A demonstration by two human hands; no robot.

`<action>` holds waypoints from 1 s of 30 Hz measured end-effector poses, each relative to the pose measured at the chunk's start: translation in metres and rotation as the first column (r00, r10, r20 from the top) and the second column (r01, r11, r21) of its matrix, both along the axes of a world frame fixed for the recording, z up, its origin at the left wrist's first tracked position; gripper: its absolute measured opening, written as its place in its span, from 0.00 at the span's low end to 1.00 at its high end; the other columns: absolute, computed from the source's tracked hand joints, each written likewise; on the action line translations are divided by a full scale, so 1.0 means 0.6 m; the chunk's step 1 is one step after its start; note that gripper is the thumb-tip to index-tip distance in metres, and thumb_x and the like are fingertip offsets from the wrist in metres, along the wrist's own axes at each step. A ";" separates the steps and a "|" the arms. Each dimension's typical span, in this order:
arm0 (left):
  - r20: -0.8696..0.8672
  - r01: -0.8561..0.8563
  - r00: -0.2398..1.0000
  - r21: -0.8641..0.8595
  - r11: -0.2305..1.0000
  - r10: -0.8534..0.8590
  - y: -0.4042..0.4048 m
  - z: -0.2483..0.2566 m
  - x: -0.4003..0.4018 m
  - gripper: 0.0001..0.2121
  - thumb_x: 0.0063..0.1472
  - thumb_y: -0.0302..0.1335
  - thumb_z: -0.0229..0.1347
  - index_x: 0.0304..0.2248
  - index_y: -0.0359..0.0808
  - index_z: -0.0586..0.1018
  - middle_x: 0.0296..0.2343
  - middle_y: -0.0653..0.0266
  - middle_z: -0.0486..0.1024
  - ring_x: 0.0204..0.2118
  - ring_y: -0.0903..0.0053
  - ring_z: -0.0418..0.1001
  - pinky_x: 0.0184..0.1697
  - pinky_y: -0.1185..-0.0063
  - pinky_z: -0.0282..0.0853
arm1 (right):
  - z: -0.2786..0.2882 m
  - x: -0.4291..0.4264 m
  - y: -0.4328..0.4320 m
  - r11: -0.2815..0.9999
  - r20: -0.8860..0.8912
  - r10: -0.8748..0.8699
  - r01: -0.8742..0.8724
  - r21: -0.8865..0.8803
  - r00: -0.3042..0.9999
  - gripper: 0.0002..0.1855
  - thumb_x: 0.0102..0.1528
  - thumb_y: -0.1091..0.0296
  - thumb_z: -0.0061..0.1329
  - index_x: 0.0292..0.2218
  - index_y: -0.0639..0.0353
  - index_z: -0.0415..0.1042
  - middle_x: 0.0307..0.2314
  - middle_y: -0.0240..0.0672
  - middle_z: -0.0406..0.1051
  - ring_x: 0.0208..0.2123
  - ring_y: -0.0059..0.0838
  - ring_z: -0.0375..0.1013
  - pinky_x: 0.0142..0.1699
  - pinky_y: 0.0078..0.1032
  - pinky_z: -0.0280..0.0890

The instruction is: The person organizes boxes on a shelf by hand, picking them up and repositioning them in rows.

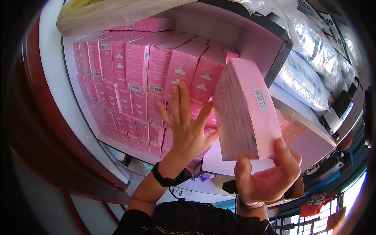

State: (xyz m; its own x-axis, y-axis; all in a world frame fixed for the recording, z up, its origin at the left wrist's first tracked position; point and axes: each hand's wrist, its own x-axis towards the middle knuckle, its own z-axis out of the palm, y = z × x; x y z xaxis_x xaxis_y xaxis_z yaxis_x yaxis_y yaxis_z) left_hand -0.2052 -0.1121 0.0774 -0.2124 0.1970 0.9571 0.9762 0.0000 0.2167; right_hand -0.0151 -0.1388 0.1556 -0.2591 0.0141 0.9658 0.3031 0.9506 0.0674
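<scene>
My right hand point(268, 176) grips a pink cardboard box point(243, 111) by its lower end, thumb on one side and fingers on the other. The box is tilted and bears printed text and a white barcode label. To its left, my left hand point(188, 126) is spread with nothing held, its fingertips in front of the stacked pink boxes point(137, 64). These boxes stand upright in several rows on a shelf, many with barcodes and white garment pictures. Whether my left fingertips touch them I cannot tell.
The shelf's dark-edged side panel point(277, 63) rises at the right. Beyond it, clear plastic packages point(305, 79) lie on another shelf. A translucent plastic bag point(117, 17) hangs over the top. A red-brown wooden panel point(50, 117) runs down the left.
</scene>
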 end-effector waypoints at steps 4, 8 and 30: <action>-0.019 0.053 0.998 0.033 0.998 -0.053 0.002 -0.005 -0.009 0.31 0.41 0.42 0.73 0.46 0.49 0.76 0.65 0.32 0.44 0.70 0.40 0.38 0.64 0.39 0.25 | 0.009 -0.029 0.002 1.000 -0.061 -0.017 0.018 0.019 0.998 0.41 0.40 0.67 0.74 0.52 0.68 0.67 0.37 0.43 0.73 0.31 0.35 0.73 0.32 0.26 0.67; -0.041 0.074 0.996 0.033 0.997 -0.073 -0.003 -0.007 -0.011 0.29 0.42 0.40 0.72 0.45 0.47 0.77 0.65 0.32 0.44 0.70 0.41 0.38 0.66 0.42 0.28 | 0.021 -0.077 0.015 0.999 -0.105 -0.033 0.033 -0.005 0.994 0.33 0.42 0.73 0.72 0.47 0.72 0.70 0.38 0.43 0.74 0.33 0.37 0.73 0.33 0.27 0.70; -0.069 0.160 0.984 -0.069 0.985 -0.165 -0.011 0.001 -0.012 0.52 0.55 0.47 0.64 0.66 0.23 0.48 0.64 0.24 0.38 0.69 0.33 0.34 0.67 0.44 0.34 | -0.073 -0.105 0.151 0.466 -0.155 0.455 -0.383 -0.798 0.877 0.40 0.64 0.53 0.52 0.66 0.65 0.50 0.58 0.55 0.64 0.58 0.45 0.69 0.57 0.39 0.68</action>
State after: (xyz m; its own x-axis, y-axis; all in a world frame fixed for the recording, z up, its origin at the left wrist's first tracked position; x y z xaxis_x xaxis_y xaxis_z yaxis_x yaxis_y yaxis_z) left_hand -0.2125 -0.1189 0.0782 -0.1012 0.2837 0.9536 0.9777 -0.1489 0.1480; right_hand -0.0778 -0.0482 0.1119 -0.5139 0.6214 0.5914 -0.1176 0.6319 -0.7661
